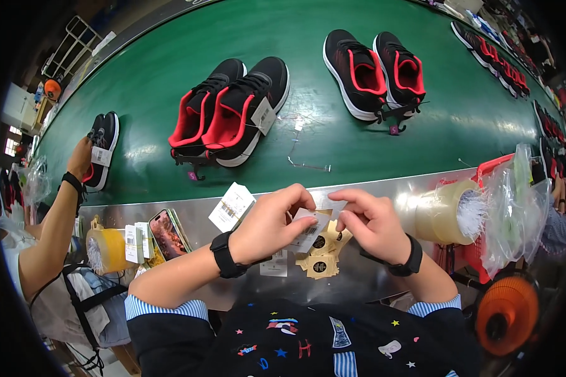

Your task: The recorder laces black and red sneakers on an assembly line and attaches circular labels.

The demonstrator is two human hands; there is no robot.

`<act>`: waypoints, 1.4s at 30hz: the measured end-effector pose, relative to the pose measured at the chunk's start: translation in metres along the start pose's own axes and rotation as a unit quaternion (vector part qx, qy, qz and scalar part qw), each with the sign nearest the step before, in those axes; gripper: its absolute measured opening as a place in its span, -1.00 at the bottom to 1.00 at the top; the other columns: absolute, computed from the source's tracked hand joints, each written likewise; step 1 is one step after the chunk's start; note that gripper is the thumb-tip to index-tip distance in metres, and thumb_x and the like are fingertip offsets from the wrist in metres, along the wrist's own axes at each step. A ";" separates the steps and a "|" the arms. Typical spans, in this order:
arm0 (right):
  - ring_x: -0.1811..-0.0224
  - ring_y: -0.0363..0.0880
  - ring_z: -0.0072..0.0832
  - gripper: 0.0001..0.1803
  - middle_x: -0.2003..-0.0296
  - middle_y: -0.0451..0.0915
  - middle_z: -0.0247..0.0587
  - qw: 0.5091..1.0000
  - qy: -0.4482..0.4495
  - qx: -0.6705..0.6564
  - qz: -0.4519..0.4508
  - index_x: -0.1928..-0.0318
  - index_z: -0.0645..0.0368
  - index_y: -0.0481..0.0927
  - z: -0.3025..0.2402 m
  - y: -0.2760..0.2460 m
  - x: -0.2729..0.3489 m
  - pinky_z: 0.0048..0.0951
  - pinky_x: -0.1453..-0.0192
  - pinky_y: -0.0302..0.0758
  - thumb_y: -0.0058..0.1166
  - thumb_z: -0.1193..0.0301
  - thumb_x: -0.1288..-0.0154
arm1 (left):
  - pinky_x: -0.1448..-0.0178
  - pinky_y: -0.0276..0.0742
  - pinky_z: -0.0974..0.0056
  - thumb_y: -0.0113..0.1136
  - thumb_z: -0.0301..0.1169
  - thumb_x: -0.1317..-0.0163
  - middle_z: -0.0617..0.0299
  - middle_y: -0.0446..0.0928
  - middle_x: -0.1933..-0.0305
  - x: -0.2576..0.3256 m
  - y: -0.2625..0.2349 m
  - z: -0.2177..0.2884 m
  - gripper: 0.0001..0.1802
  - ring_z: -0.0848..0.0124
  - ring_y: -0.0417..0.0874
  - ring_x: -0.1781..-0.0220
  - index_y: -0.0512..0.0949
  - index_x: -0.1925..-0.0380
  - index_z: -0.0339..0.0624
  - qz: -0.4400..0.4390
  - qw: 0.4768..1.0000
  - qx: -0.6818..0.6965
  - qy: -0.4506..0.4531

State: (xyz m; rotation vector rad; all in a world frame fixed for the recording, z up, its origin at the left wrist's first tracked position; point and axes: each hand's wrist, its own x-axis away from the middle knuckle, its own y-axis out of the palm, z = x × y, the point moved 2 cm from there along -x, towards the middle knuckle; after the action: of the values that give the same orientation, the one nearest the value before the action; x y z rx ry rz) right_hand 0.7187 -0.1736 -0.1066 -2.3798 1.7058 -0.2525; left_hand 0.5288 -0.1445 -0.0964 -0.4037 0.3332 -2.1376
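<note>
Over the metal ledge, my left hand [273, 220] is closed on a white tag [309, 232], pinched between thumb and fingers. Close beside it, my right hand [374, 226] pinches a small pale slip [331, 203] whose kind I cannot make out. Beneath both hands lies a loose pile of tan cards [322, 266] with dark round prints. One white tag [274, 265] rests flat near my left wrist. A stack of white tags [231, 207] lies just left of my left hand.
Beyond the ledge, a green conveyor belt [308, 147] carries pairs of black and red sneakers [233, 113], [372, 75]; one has a white tag attached. Yellow [110, 248] and clear [445, 212] spools flank me. An orange fan [506, 317] stands lower right. A co-worker's hand [80, 157] holds a shoe.
</note>
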 end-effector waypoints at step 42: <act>0.44 0.34 -0.80 -0.97 0.46 0.45 -0.47 0.949 -0.002 -0.279 0.148 0.33 0.26 0.46 0.019 -0.068 0.026 -0.73 0.36 0.29 0.02 0.55 -0.24 | 0.07 0.50 0.13 0.07 0.33 0.09 -0.23 0.50 0.20 -0.275 0.079 0.053 -0.10 0.01 0.57 0.12 0.39 -0.10 -0.13 -0.008 0.885 -0.466 0.013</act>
State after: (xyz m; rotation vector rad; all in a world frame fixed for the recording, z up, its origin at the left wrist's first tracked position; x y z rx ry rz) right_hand 0.7936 -0.1760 -0.1071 -2.4013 2.3444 0.3271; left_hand 0.7559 0.0352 -0.1223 -0.9091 1.3887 -1.8664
